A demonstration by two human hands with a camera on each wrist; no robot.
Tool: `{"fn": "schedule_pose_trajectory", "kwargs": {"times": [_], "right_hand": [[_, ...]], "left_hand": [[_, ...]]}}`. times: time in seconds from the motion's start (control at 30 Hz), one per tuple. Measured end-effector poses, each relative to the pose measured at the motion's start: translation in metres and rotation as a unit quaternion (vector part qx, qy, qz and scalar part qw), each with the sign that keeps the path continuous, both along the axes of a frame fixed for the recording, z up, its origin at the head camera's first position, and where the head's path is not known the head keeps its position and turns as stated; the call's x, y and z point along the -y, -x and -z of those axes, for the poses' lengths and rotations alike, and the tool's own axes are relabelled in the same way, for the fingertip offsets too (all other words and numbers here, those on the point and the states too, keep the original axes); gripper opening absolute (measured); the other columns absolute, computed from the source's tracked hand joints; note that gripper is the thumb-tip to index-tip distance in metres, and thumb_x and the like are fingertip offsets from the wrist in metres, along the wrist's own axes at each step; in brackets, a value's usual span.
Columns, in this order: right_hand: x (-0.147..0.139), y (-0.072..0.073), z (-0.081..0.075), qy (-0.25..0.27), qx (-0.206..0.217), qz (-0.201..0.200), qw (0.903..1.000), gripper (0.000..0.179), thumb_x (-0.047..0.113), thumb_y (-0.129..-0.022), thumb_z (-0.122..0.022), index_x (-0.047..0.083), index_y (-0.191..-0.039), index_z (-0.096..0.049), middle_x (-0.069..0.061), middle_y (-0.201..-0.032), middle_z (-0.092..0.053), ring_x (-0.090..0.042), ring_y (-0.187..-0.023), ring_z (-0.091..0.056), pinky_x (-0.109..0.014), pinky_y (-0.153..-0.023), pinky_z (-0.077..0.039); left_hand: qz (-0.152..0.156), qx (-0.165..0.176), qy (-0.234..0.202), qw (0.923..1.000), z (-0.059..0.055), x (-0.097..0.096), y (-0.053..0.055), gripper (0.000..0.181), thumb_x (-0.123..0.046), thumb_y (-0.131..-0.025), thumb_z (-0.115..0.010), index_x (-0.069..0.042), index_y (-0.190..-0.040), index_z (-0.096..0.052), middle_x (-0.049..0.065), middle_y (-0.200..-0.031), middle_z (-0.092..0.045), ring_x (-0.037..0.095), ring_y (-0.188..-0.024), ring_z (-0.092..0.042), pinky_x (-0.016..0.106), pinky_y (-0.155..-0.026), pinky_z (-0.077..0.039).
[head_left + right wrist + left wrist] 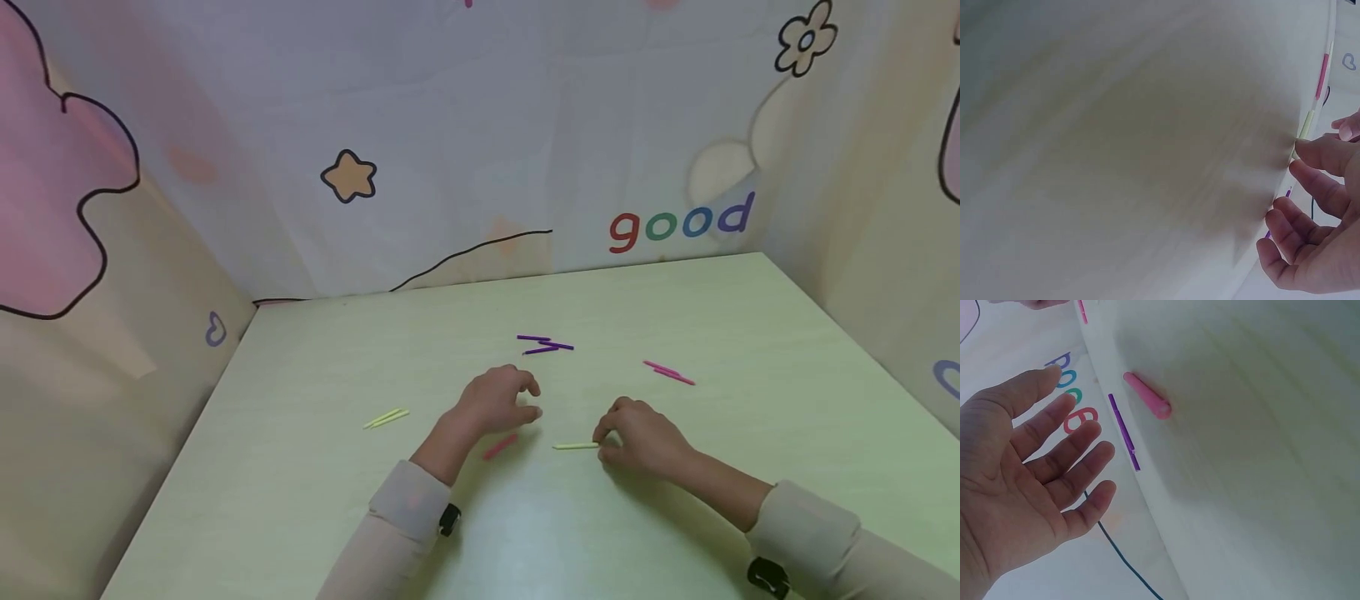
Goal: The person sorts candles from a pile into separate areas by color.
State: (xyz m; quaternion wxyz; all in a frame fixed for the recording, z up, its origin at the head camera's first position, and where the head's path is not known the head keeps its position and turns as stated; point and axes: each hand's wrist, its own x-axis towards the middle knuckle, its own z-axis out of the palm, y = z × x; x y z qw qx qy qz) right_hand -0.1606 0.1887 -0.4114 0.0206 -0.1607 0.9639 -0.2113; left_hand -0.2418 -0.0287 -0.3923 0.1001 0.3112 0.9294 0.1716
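My right hand pinches one end of a thin yellow-green stick between thumb and forefinger, low over the table. The stick's other end points left. My left hand hovers with loosely bent, spread fingers and nothing in it; its open palm shows in the left wrist view. Beneath the left wrist lies a thicker pinkish-red stick, also seen in the left wrist view as a pink stick. Farther back, beyond the left hand, several purple sticks lie loosely together.
Left of the left arm, a small group of yellow sticks lies on the pale table. Pink sticks lie at the right, behind the right hand. A printed cloth encloses the table's back and sides.
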Motion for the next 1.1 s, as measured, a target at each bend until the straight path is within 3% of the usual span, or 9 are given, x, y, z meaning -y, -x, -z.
{"fn": "schedule_pose_trajectory", "kwargs": {"times": [0.9,1.1], "right_hand": [[0.001,0.009,0.006,0.017,-0.033,-0.035,0.9987,0.015,0.002,-0.072,-0.073,0.017,-0.072,-0.070,0.004,-0.079,-0.051,-0.017,-0.074,-0.047,-0.031,-0.063,-0.041],[0.000,0.007,0.004,0.020,-0.018,-0.032,0.9991,0.011,0.004,-0.073,-0.071,0.014,-0.077,-0.071,0.005,-0.078,-0.054,-0.016,-0.073,-0.050,-0.031,-0.063,-0.042]], "left_hand": [[0.026,0.012,-0.017,0.9995,0.004,0.010,-0.028,0.024,-0.027,-0.084,-0.067,-0.014,-0.104,-0.067,-0.001,-0.100,-0.060,0.011,-0.084,-0.053,0.026,-0.069,-0.042],[0.026,0.017,-0.030,0.9991,0.005,0.011,-0.034,0.023,-0.026,-0.084,-0.068,-0.014,-0.104,-0.068,-0.002,-0.098,-0.060,0.010,-0.081,-0.052,0.024,-0.067,-0.042]]}}
